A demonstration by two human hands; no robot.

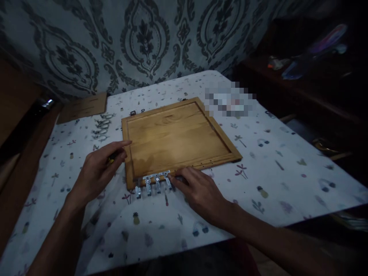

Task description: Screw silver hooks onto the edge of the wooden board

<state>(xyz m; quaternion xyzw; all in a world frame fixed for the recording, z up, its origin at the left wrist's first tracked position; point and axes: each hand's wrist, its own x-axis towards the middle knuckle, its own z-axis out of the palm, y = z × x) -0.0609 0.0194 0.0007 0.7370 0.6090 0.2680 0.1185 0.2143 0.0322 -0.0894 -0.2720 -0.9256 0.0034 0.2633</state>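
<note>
A framed wooden board (175, 134) lies flat on a patterned cloth. Along its near edge, toward the left corner, runs a row of silver metal hooks (156, 179), some with a screw head showing; small dark holes continue to the right. My right hand (201, 193) rests at the right end of this row, thumb and fingers closed round the last hook; its fingertips are partly hidden. Beside the board's left edge is my left hand (99, 170), index finger pointing onto the frame, the other fingers curled round a small, mostly hidden yellow thing.
More silver metal pieces (101, 128) lie in a line left of the board. Behind them is a brown cardboard piece (86, 107). Small dark fittings (132, 113) sit past the far edge. A pixelated patch covers something at back right. The patterned tablecloth (276, 180) ends at the right.
</note>
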